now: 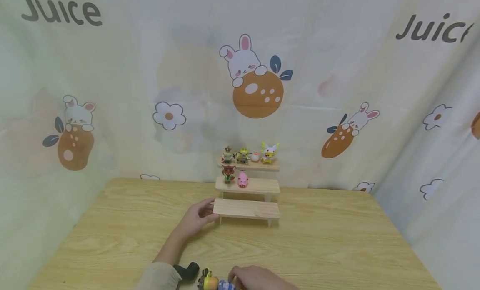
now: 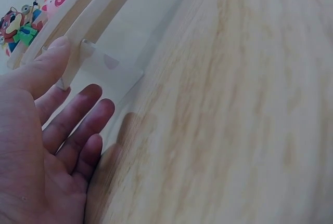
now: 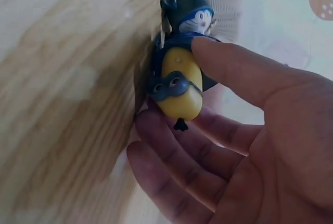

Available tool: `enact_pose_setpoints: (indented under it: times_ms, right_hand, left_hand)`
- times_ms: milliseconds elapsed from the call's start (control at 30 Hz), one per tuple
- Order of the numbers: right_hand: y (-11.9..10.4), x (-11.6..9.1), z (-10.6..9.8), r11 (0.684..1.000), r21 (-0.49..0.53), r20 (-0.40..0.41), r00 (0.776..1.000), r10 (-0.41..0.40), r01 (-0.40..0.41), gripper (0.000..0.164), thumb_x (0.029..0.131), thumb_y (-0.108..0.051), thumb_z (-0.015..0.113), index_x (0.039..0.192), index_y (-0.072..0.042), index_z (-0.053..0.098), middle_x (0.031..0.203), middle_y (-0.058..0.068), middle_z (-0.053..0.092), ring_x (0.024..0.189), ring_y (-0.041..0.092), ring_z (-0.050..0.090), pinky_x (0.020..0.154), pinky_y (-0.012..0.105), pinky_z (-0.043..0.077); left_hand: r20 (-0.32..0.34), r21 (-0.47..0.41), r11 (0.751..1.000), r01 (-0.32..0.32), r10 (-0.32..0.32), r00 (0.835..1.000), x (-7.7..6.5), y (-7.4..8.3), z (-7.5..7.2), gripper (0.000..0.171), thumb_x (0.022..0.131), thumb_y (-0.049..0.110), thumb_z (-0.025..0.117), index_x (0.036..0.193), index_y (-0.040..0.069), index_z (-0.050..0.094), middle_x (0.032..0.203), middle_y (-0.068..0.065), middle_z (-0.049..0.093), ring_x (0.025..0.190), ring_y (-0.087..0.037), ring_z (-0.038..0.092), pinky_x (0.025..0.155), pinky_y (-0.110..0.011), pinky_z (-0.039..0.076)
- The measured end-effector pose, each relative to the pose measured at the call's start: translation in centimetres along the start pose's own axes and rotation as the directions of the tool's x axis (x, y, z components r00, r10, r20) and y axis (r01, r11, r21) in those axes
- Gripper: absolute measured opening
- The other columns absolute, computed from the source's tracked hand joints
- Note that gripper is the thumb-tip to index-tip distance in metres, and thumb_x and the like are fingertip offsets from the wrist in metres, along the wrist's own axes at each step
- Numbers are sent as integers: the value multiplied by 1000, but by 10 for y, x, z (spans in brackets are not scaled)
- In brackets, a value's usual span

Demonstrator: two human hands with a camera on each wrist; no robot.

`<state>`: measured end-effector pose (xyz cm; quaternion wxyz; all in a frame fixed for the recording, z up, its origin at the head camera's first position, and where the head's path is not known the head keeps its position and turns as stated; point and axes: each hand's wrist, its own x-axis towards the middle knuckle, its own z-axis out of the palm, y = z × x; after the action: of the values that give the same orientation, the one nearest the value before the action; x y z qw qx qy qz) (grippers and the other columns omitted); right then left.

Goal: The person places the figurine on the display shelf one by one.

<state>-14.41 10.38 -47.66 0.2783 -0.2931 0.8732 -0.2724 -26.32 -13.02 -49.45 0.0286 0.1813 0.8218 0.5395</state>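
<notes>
My left hand (image 1: pixel 196 217) pinches the left end of the lowest wooden shelf (image 1: pixel 245 208), with the thumb (image 2: pixel 54 60) on one edge and the index finger on the other. The remaining fingers spread loosely below. Near the table's front edge my right hand (image 1: pixel 258 277) holds a yellow minion figurine (image 3: pixel 179 78) with blue goggles between thumb and fingers; some fingertips are hidden behind it. Beyond it lies a blue-and-white cat figurine (image 3: pixel 195 21) in a dark hat. A yellow figurine (image 1: pixel 211 283) with a dark top lies to the left of the right hand.
On the middle shelf (image 1: pixel 262 185) stand a fox figurine (image 1: pixel 227 174) and a pink pig (image 1: pixel 243 180). Several small figurines line the top shelf (image 1: pixel 249 166). A printed curtain (image 1: pixel 202 73) hangs behind the wooden table (image 1: pixel 330 240). A black device (image 1: pixel 189 271) sits by the left cuff.
</notes>
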Motion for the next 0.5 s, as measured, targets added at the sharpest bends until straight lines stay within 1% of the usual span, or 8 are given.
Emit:
enact_pose_setpoints:
  times_ms: [100,167,233,333,367,433,500]
  right_hand:
    - [6,1,-3,996,85,12,1000,-9,8,28,84,-27,71,109,-20,62,85,-17,62,72,-3,54,66,20,47]
    - [10,0,-6,987,158,16,999,-27,24,25,84,-22,72,107,-19,63,85,-15,62,71,-2,54,65,20,47]
    - [15,-2,-9,977,209,17,999,-46,42,20,85,-23,71,102,-20,63,83,-14,62,69,0,54,63,21,47]
    - [23,-5,-14,957,269,7,994,-110,104,12,88,-27,67,98,-20,64,82,-14,62,69,-1,54,63,20,47]
    - [25,-6,-15,950,288,6,991,-130,123,12,89,-29,66,98,-20,64,82,-13,62,69,-1,54,62,20,47]
    - [30,-6,-18,936,312,4,985,-171,161,12,90,-28,64,98,-20,65,84,-14,62,70,-2,54,63,20,48]
    - [33,-5,-20,927,318,3,977,-211,199,13,91,-29,63,100,-19,65,87,-15,63,72,-3,55,65,19,49]
  left_hand:
    - [-14,-5,1000,1,-1,1000,5,-14,3,62,87,18,69,139,-2,43,114,-18,65,102,-29,62,87,-32,48]
    - [-24,-12,1000,-3,3,1000,8,-23,6,62,87,19,69,139,-1,43,113,-17,65,102,-28,62,86,-31,48]
    - [-33,-16,1000,4,-4,999,10,-32,7,62,86,20,70,140,2,44,114,-15,66,102,-26,62,86,-31,48]
    - [-33,-24,1000,1,-2,999,11,-35,7,62,85,24,71,139,6,46,113,-13,66,101,-23,62,85,-29,48]
    - [-32,-26,1000,0,-1,999,11,-36,7,62,85,25,71,139,6,47,113,-12,66,101,-22,62,85,-29,48]
    - [-32,-30,1000,0,-1,999,11,-35,7,63,84,28,72,139,8,47,113,-12,66,100,-21,62,85,-29,48]
    - [-33,-31,1000,-1,0,999,11,-34,6,63,84,29,72,138,8,48,113,-12,66,100,-22,62,86,-29,49]
